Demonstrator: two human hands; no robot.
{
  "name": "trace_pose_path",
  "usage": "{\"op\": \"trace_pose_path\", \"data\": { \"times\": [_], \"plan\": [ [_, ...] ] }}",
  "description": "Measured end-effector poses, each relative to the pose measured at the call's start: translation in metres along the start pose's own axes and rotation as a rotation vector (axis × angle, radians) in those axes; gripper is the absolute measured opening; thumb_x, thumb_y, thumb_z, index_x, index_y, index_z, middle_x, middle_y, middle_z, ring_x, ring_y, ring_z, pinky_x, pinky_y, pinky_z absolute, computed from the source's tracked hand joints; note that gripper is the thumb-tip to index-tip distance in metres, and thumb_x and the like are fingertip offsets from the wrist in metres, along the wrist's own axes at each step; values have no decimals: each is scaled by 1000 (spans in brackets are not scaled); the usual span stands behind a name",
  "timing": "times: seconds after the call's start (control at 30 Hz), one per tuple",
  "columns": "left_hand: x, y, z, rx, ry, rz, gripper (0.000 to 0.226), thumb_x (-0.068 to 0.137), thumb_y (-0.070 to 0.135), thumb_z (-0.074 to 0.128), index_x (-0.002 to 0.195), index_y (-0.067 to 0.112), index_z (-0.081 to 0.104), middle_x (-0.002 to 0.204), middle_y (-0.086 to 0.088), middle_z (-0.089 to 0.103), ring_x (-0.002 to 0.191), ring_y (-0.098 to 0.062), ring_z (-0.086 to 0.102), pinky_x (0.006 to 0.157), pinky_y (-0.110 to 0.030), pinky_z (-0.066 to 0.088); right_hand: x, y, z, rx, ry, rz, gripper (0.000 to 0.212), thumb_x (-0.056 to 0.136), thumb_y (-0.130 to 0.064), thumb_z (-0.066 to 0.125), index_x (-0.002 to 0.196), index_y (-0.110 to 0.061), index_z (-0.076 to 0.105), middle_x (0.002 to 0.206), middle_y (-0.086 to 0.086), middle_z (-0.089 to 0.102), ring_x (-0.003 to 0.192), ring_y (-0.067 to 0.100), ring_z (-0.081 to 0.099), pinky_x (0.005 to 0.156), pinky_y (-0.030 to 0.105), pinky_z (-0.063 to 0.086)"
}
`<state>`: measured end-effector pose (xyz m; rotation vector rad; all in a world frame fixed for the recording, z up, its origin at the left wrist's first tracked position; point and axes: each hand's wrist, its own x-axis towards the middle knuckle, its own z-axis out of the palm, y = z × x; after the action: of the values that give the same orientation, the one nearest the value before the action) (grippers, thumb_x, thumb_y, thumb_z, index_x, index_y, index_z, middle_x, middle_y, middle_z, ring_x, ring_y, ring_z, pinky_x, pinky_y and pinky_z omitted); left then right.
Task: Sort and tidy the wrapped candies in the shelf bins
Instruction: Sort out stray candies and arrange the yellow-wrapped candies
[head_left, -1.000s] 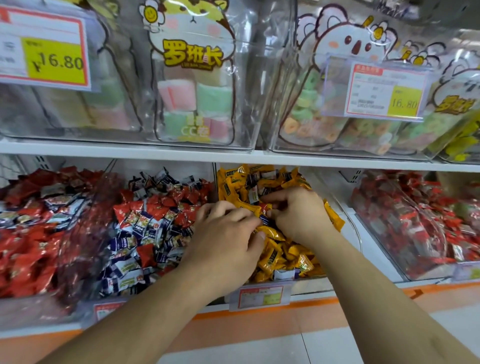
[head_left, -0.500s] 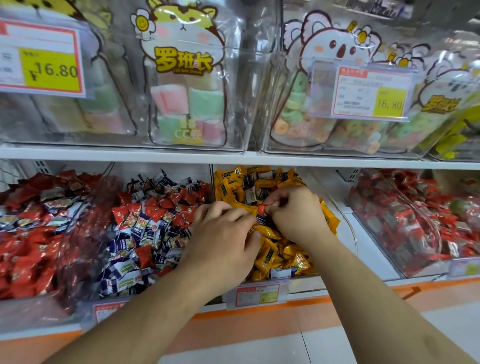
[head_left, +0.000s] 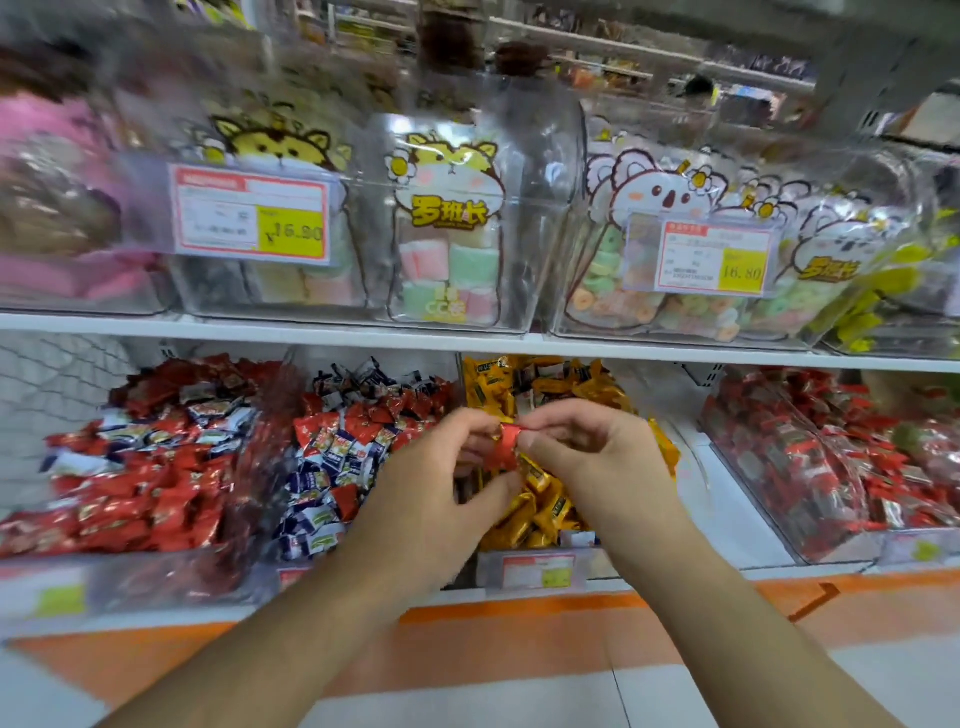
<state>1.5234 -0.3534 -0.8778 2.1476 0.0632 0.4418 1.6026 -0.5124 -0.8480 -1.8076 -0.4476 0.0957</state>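
1. Nearest, two bare forearms reach up from the lower edge toward the lower shelf (head_left: 571, 584).
2. Both hands meet above the yellow candies (head_left: 540, 512): the left hand (head_left: 441, 467) and the right hand (head_left: 597, 457) each pinch one red candy (head_left: 509, 440) between thumb and fingertips, the remaining fingers curled.
3. Held just over the yellow pile, the red candy is lifted clear of it; its long axis runs roughly up and down, tilted a little, with the twisted upper end pointing up and right toward the right hand's fingers.
4. Left of the yellow bin lies a bin of mixed red and blue-white candies (head_left: 343, 457), and beyond it, further left, another mostly red heap (head_left: 156, 467).
5. Right of the hands, apart from them, stands a clear bin of red candies (head_left: 810, 467).
6. Farther up, the upper shelf carries clear tubs (head_left: 452, 270) of pastel sweets with cartoon labels and two price tags (head_left: 254, 215), the left one blurred.
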Motion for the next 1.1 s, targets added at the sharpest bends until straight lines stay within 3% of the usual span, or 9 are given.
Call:
{"op": "trace_pose_path", "data": {
  "times": [0.2,0.33,0.43,0.5,0.6,0.67,0.8,1.0,1.1],
  "plan": [
    [-54,-2,-59,-70,101,-97,14,94,29,74,100,39,64,92,22,70,90,1,67,76,-16,53,-29,-24,54,51,-195,43,15,87,-7,80,95,-19,82,88,-1,80,86,15,76,78,24,60],
    [-81,-24,-111,70,222,-155,19,92,25,76,93,36,62,83,15,66,85,-3,63,71,-14,49,-42,-38,94,16,-244,76,19,93,-10,76,108,-22,76,91,11,76,85,19,72,72,17,56],
    [-82,-53,-152,226,382,-203,20,89,20,76,92,32,61,83,10,60,80,-8,58,68,-11,43,-48,-45,113,0,-251,132,10,94,-12,74,101,-21,75,97,20,72,82,29,68,71,26,56],
    [-82,-70,-173,303,391,-267,24,90,21,76,107,34,63,94,12,60,85,-4,58,78,-15,46,-51,-50,118,-21,-257,144,9,95,-11,73,99,-18,74,95,18,73,91,33,69,70,23,57],
    [-90,-81,-182,429,302,-346,61,90,24,76,146,27,51,134,6,59,126,-17,56,110,-40,45,-57,-59,118,-39,-226,166,10,97,-8,69,98,-16,74,96,8,76,94,26,71,66,17,56],
    [-95,-74,-180,485,280,-320,64,91,24,74,149,27,48,145,6,53,134,-19,48,115,-43,39,-60,-63,112,-79,-222,174,10,98,-10,68,100,-18,73,97,7,76,94,26,72,70,20,57],
    [-99,-52,-165,446,230,-133,31,96,25,65,127,29,62,125,20,53,116,-7,49,107,-37,41,-73,-60,92,-187,-220,185,13,98,-2,60,99,-10,70,103,15,72,82,21,63,65,20,51],
    [-94,-27,-128,355,166,35,19,101,33,54,117,33,66,119,27,53,109,9,45,100,-28,40,-84,-42,51,-347,-125,198,14,96,-9,56,100,-17,68,91,8,69,72,20,60,63,36,52],
    [-85,-15,-107,355,107,82,17,102,36,51,113,39,63,116,36,51,111,17,44,91,-15,34,-71,-30,33,-408,-85,192,14,93,-11,59,100,-20,66,88,5,67,65,14,53,57,28,45]
  ]
}}
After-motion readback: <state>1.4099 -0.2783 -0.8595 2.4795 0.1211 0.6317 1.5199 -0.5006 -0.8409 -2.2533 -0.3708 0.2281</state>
